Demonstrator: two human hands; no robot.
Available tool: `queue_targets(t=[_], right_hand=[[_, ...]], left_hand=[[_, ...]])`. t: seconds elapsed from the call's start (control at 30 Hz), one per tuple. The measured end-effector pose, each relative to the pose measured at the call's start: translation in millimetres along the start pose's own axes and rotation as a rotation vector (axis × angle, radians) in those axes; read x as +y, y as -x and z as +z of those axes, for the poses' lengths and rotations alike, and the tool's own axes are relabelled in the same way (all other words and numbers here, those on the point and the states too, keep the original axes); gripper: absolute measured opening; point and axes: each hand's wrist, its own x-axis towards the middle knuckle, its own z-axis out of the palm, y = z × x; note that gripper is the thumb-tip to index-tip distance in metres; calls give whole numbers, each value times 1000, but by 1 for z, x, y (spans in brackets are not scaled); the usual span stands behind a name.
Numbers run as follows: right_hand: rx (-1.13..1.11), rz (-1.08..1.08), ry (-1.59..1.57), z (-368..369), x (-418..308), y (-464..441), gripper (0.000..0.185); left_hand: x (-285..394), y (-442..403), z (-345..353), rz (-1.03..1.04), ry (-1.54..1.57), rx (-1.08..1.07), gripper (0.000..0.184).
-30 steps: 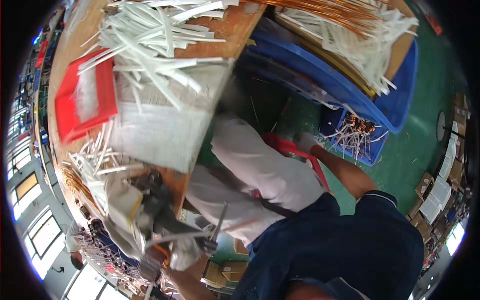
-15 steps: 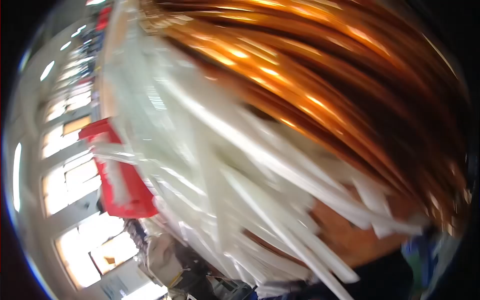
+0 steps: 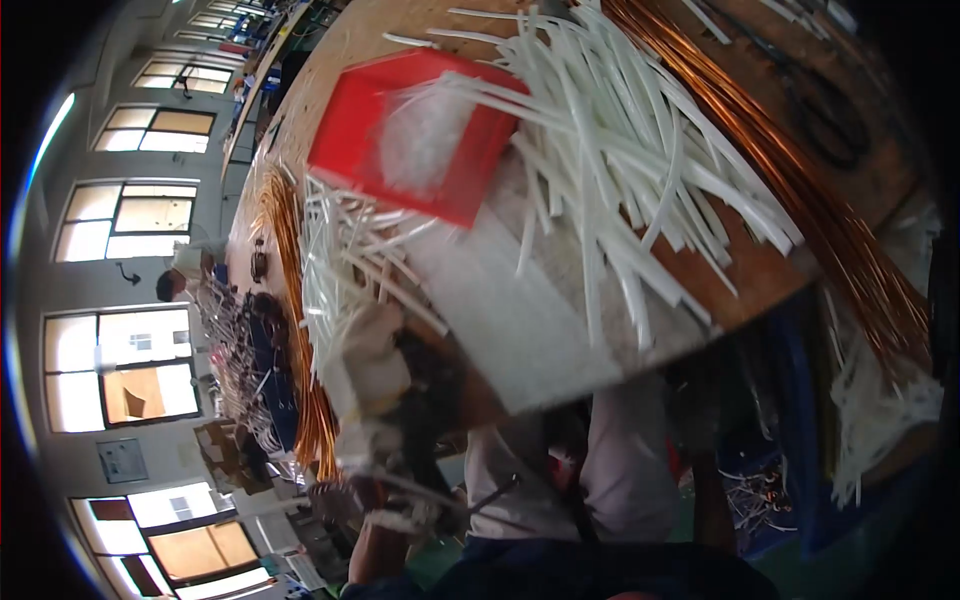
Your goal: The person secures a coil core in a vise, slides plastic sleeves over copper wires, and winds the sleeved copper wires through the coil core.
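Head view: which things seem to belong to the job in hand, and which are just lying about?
Probably in the job:
machine, with the left hand close by, its grip blurred
white tubes, some beside the machine
copper wires

Probably just lying about:
red tray, no hand at it
cardboard box, beyond the table

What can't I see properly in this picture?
In the head view:
- Right hand: lost in dark shadow below the table.
- Left hand: blurred beside the machine, so its grip is unclear.
- Orange rods: far ends cut off by the top edge.
- Wall board: too small to read.
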Motion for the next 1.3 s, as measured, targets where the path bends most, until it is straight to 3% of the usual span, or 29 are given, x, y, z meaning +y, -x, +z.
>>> queue_targets(t=[0.07, 0.2, 0.27, 0.33, 0.4, 0.43, 0.53, 0.6, 0.63, 0.67, 0.7, 0.77, 0.8, 0.87, 0.93, 0.97, 1.07, 1.2, 1.3], right_hand=[[-76, 593, -1201, -149, 73, -34, 70], [118, 606, -1249, -280, 163, -24, 79], [571, 433, -1533, -323, 184, -37, 89], [881, 142, -1707, -379, 196, -84, 74], [1085, -61, -1625, -409, 194, -131, 75], [1091, -50, -1597, -429, 189, -145, 75], [566, -63, -1745, -488, 180, -179, 51], [436, -46, -1840, -470, 167, -201, 27], [502, 10, -1656, -458, 178, -207, 19], [734, 61, -1355, -443, 193, -222, 14], [737, 151, -1246, -437, 217, -235, 12], [738, 218, -639, -393, 270, -269, 34], [547, 268, -416, -373, 292, -280, 49], [137, 282, -337, -357, 327, -285, 67], [-219, 354, -512, -377, 346, -288, 63], [-212, 346, -499, -379, 351, -292, 63], [-248, 265, -425, -372, 361, -294, 58], [144, 257, -423, -348, 408, -294, 58], [259, 322, -367, -380, 435, -287, 57]], left_hand=[[-21, 20, -2, 17, 62, 49, 54], [-26, 32, 13, 88, 220, 119, 60], [-26, 24, 36, 148, 329, 147, 63], [-23, 15, 55, 206, 428, 183, 66], [-18, 4, 65, 263, 504, 218, 69], [-15, -1, 69, 287, 536, 236, 70], [-10, -9, 74, 337, 610, 310, 75], [-13, -20, 76, 370, 651, 362, 78], [-15, -26, 78, 388, 673, 388, 79], [-13, -34, 82, 402, 697, 414, 81], [-6, -17, 63, 85, 684, 291, 77], [-83, 23, 86, 39, 632, 226, 73], [-107, 29, 96, -2, 566, 167, 70], [-51, 39, 46, 115, 518, 282, 58], [-37, 58, 10, 266, 19, 283, 42], [-50, 66, 1, 333, -206, 216, 33], [-20, 92, -20, 317, -223, 237, 29], [-12, 105, -26, 349, -143, 341, 23], [-7, 115, -33, 395, 66, 241, 18]])
